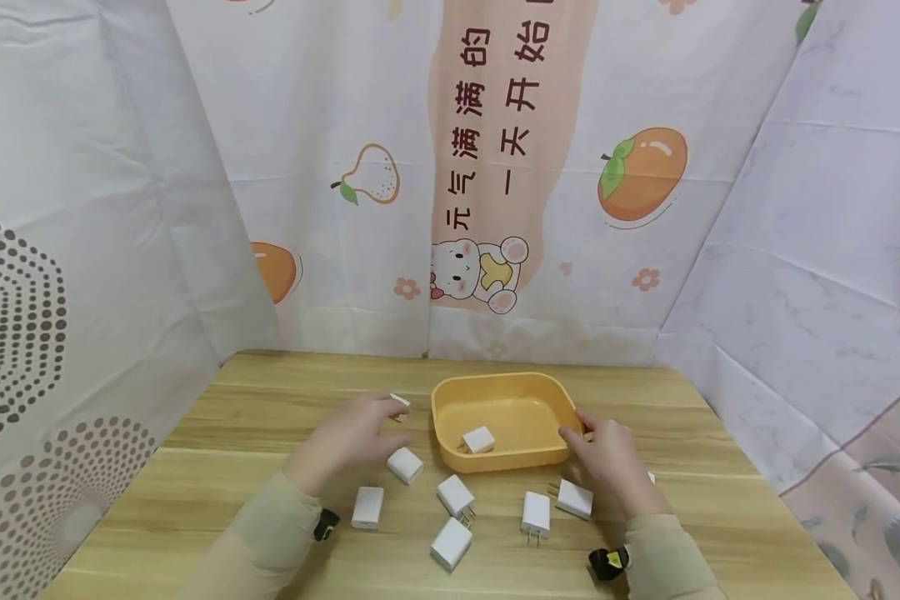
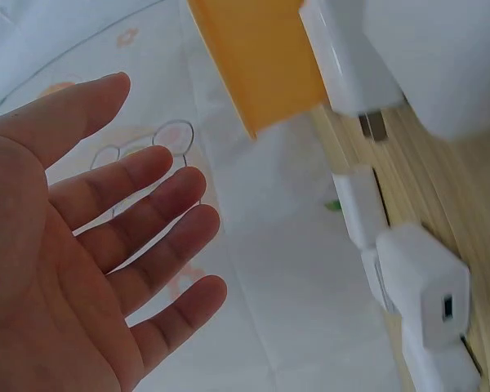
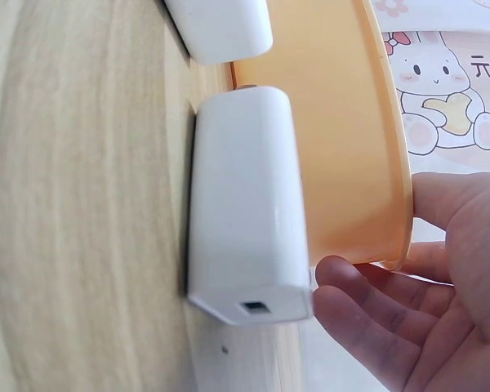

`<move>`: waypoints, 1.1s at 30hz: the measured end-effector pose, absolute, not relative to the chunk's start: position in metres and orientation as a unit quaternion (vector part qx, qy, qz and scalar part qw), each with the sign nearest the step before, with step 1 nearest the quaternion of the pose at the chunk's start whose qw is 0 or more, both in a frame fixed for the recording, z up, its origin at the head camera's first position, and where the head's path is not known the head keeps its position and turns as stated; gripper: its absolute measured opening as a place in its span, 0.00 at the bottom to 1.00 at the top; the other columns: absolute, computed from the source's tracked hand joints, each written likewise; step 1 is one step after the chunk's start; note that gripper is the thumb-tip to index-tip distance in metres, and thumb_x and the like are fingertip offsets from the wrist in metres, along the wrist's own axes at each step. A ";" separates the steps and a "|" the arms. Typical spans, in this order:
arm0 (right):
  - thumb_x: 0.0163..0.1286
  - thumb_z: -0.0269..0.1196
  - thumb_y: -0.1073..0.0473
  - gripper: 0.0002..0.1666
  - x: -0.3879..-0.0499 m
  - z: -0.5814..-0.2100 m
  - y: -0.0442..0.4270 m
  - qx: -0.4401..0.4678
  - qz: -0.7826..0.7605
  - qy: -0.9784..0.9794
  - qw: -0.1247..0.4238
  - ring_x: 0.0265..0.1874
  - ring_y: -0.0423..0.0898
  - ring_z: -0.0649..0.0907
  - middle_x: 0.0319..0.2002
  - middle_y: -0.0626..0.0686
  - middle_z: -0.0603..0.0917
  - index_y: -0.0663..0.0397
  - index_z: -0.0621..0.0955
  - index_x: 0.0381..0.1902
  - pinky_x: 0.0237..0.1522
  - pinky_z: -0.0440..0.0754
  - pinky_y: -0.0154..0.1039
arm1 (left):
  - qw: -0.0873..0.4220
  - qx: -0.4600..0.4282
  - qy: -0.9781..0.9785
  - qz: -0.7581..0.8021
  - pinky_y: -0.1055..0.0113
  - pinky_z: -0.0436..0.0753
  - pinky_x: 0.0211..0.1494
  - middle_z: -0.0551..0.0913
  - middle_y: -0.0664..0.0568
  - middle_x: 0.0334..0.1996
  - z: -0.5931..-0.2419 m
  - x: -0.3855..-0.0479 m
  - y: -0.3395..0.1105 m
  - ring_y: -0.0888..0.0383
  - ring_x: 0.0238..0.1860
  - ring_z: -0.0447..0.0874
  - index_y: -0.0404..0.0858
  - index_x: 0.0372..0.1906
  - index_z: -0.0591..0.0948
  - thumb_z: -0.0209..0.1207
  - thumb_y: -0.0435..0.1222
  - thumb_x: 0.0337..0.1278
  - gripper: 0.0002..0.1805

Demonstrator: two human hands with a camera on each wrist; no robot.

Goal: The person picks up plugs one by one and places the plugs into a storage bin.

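Note:
A yellow-orange plastic tray (image 1: pixel 510 457) stands on the table with one white plug-in charger (image 1: pixel 478 440) inside, near its left front corner. My right hand (image 1: pixel 607 457) grips the tray's right end, thumb on the rim and fingers curled against the outer wall. Left of the tray, my left hand (image 1: pixel 354 437) hovers above the wood, fingers spread and slightly bent; the left wrist view shows its palm bare. Another charger (image 1: pixel 400 402) lies just past its fingertips, partly hidden by them. Close beside that hand are a charger (image 1: pixel 405 465) and one nearer the wrist (image 1: pixel 367 507).
Several more white chargers lie in front of the tray, including one at the middle (image 1: pixel 455 496) and one on the right (image 1: pixel 574 499). A charger (image 1: pixel 651 478) peeks out beyond the right wrist. Printed curtains (image 1: pixel 330 333) border the wooden table (image 1: pixel 270 400).

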State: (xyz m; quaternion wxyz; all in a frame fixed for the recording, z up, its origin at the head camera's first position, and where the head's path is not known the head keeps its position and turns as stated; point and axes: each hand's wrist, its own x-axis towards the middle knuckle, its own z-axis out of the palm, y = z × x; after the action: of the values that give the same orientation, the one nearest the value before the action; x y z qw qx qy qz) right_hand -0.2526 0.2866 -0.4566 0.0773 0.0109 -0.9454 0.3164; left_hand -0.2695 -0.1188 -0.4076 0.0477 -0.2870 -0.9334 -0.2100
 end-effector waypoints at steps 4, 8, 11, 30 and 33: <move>0.74 0.63 0.48 0.38 -0.252 -0.456 0.287 0.009 0.313 -0.947 0.077 0.30 0.47 0.81 0.51 0.66 0.85 0.68 0.70 0.71 0.32 0.80 0.42 | 0.067 -0.278 -0.933 -0.218 0.50 0.77 0.61 0.84 0.48 0.55 -0.408 -0.269 -0.137 0.47 0.58 0.81 0.40 0.55 0.85 0.70 0.46 0.59 0.22; 0.74 0.63 0.47 0.38 -0.252 -0.456 0.287 0.008 0.303 -0.950 0.080 0.34 0.47 0.83 0.53 0.66 0.84 0.68 0.71 0.70 0.35 0.81 0.42 | 0.080 -0.269 -0.937 -0.209 0.50 0.79 0.59 0.85 0.49 0.53 -0.408 -0.270 -0.152 0.48 0.55 0.83 0.39 0.56 0.84 0.70 0.46 0.60 0.23; 0.74 0.63 0.47 0.38 -0.252 -0.455 0.287 0.007 0.301 -0.950 0.079 0.34 0.48 0.83 0.53 0.67 0.84 0.69 0.71 0.70 0.35 0.80 0.42 | 0.074 -0.256 -0.941 -0.211 0.50 0.79 0.58 0.85 0.49 0.52 -0.409 -0.270 -0.160 0.49 0.54 0.83 0.38 0.58 0.84 0.69 0.47 0.61 0.24; 0.74 0.63 0.47 0.38 -0.254 -0.456 0.288 0.016 0.306 -0.949 0.079 0.35 0.47 0.83 0.55 0.66 0.83 0.68 0.70 0.71 0.39 0.82 0.45 | 0.069 -0.219 -0.947 -0.226 0.48 0.80 0.56 0.85 0.48 0.51 -0.420 -0.270 -0.174 0.50 0.53 0.83 0.38 0.57 0.85 0.67 0.48 0.63 0.24; 0.74 0.63 0.46 0.39 -0.254 -0.456 0.288 0.016 0.306 -0.949 0.078 0.35 0.46 0.83 0.54 0.65 0.84 0.68 0.70 0.71 0.38 0.82 0.45 | 0.069 -0.207 -0.952 -0.217 0.47 0.80 0.55 0.86 0.48 0.49 -0.424 -0.273 -0.174 0.49 0.51 0.84 0.37 0.57 0.85 0.68 0.47 0.62 0.24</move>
State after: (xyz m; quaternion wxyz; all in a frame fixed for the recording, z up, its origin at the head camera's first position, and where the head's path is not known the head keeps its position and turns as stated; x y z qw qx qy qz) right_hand -0.2543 0.2884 -0.4565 0.0781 0.0158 -0.9486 0.3062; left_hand -0.2726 -0.1738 -0.4240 0.0688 -0.2070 -0.9516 -0.2166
